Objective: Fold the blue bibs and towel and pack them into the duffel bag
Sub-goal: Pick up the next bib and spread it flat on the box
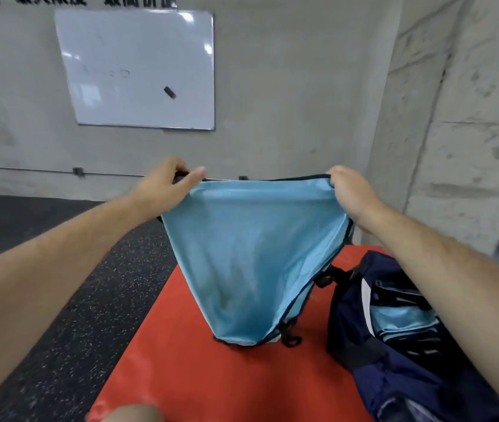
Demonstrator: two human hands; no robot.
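Both hands hold a blue bib (pixel 251 248) up by its top corners, stretched between them over the red mat (pixel 211 376). Left hand (pixel 163 187) pinches the left corner, thumb against curled fingers. Right hand (pixel 352 193) has fingers curled round the right corner. Bib hangs down, lower edge touching the mat, black trim and straps at its bottom. Navy duffel bag (pixel 394 345) sits open on the mat at right, blue folded fabric (pixel 400 321) inside. Whiteboard (pixel 138 68) on far wall
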